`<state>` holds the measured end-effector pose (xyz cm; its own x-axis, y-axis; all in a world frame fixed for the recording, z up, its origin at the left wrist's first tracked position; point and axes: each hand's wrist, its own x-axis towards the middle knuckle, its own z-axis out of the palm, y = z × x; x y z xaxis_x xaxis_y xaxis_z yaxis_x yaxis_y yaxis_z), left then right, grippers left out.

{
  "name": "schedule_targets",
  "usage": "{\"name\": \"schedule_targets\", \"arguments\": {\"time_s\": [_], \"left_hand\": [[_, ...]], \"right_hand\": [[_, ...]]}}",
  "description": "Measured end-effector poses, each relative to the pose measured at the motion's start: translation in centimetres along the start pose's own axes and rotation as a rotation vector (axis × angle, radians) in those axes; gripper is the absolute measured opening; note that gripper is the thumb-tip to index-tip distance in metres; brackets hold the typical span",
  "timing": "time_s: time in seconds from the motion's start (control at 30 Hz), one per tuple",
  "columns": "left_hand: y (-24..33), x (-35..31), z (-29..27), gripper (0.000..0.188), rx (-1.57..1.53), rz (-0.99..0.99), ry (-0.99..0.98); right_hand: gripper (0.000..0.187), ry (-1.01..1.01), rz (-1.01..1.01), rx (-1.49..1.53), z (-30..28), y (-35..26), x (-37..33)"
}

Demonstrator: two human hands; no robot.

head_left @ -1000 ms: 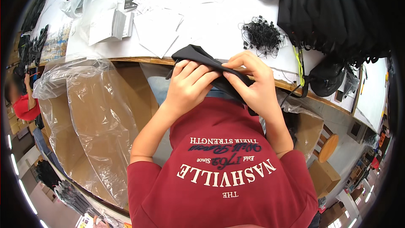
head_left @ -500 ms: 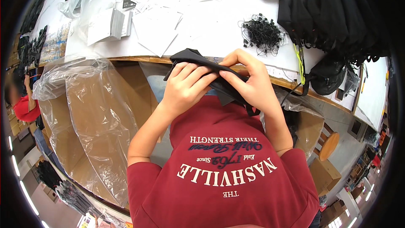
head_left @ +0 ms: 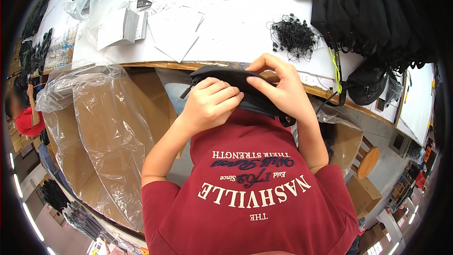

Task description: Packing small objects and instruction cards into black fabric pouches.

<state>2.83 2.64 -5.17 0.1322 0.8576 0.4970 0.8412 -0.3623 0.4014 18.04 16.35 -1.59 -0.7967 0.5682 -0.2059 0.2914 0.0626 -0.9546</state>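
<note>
A flat black fabric bag (head_left: 221,72) is held in front of my body at the table's near edge. My left hand (head_left: 210,104) grips its left part with the fingers curled over it. A dark zipper pull seems to hang from the bag's left end, beside that hand. My right hand (head_left: 283,89) pinches the upper edge farther right, thumb and forefinger on the fabric. A black strap loop shows below my right wrist. The fingertips behind the bag are hidden.
On the white table (head_left: 226,42) lie a stack of white cards (head_left: 120,28), a heap of thin black string loops (head_left: 293,38) and a pile of black bags (head_left: 363,14). A cardboard box lined with clear plastic (head_left: 104,137) stands below left. A wooden stool (head_left: 368,163) is at right.
The bag has turned and spread flatter, so more of its face and a dark pull at its left end show. My left hand has shifted slightly; my right hand keeps its pinch.
</note>
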Motion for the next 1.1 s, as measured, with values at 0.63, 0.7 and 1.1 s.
{"name": "schedule_targets", "arguments": {"time_s": [0.63,0.7,1.1], "left_hand": [[1.5,-0.6,-4.7,0.015,-0.369,-0.551,-0.606],[1.8,-1.2,-4.8,0.014,-0.39,-0.571,-0.578],[3.0,-1.2,-4.3,0.014,-0.503,-0.634,-0.443]], "right_hand": [[0.022,-0.113,-0.102,-0.317,0.6,2.3,6.9],[0.019,0.181,-0.182,-0.524,0.0,4.0,11.0],[0.018,0.453,-0.33,-0.954,-1.4,7.7,19.1]]}}
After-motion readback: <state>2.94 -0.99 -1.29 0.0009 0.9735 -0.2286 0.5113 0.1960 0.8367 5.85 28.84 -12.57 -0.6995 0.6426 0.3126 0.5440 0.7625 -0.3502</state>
